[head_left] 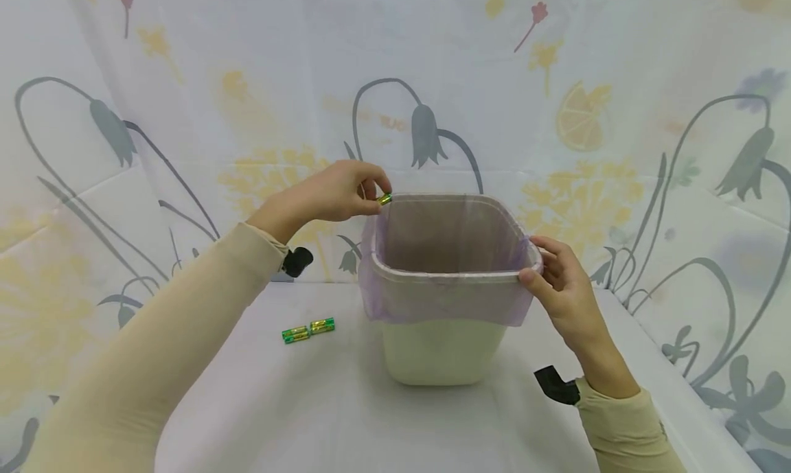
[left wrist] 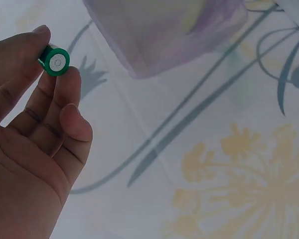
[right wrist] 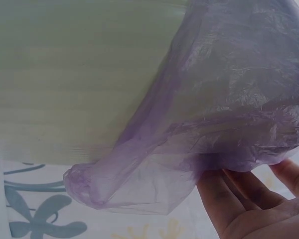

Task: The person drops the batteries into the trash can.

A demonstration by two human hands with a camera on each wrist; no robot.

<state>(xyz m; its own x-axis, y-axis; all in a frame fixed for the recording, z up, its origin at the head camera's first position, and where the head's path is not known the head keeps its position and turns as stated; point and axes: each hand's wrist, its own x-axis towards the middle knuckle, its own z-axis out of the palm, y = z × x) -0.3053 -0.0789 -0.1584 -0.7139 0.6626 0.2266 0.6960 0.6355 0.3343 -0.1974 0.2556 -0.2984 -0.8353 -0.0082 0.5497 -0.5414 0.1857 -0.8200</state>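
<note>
Between thumb and fingertips my left hand [head_left: 346, 191] pinches a small green-and-gold battery [head_left: 384, 199], held up at the back left corner of the bin's rim. The left wrist view shows the flat silver end of that battery [left wrist: 58, 62] pointing at the camera. A pale trash bin [head_left: 441, 356] stands upright, lined with a thin purple plastic bag [head_left: 445, 301] folded over its rim. My right hand [head_left: 565, 294] grips the rim at the right corner over the bag, thumb at the front. In the right wrist view, its fingers [right wrist: 222, 199] touch the bag's loose edge.
Several more green-and-gold batteries [head_left: 296, 334] lie end to end on the white tabletop [head_left: 278, 404], left of the bin. A floral curtain [head_left: 296, 68] hangs behind and around the table. Black wrist mounts [head_left: 298, 261] stick out from both sleeves.
</note>
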